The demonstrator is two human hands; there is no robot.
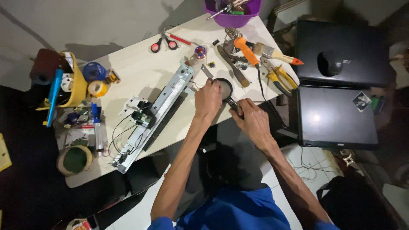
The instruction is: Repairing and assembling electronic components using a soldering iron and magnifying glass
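Below, right hand point(254, 121) gripping round black magnifier point(224, 88), left hand point(208, 100) pinching its rim, long metal bracket point(159, 111) alongside.

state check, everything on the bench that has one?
left hand: closed, fingertips at the magnifying glass rim
right hand: closed on the magnifier handle
magnifying glass: held low over the table
metal rail assembly: lying flat, diagonal, wires trailing
red-handled scissors: shut
yellow-handled pliers: lying flat, handles apart
two laptops: lids shut
purple bowl: holding tools
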